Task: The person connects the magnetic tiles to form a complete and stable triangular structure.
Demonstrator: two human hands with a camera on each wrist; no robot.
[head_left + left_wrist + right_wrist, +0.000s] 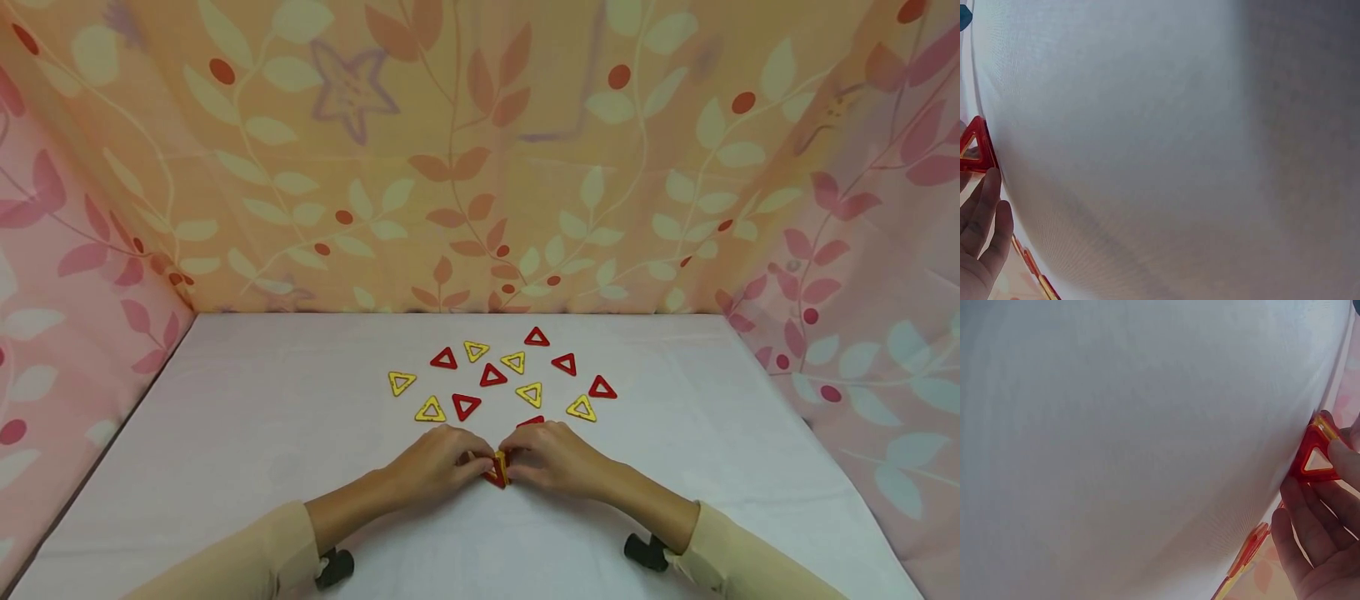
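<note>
Between the two hands, low over the near middle of the table in the head view, small open-centred plastic triangle tiles (496, 473) in red and yellow stand joined at an angle. The left hand (441, 458) pinches them from the left with thumb and fingers. From the other side the right hand (558, 458) pinches them too. A red triangle tile (985, 149) shows upright at the fingertips in the left wrist view. In the right wrist view a red triangle tile (1305, 464) meets a yellow edge under the thumb. Fingers hide part of the joined tiles.
Beyond the hands, several red triangle tiles (492, 377) and yellow triangle tiles (431, 415) lie flat and scattered on the white table (247, 417). Another red tile (531, 421) is partly hidden behind the right hand. A patterned curtain (420, 167) hangs at the back and sides.
</note>
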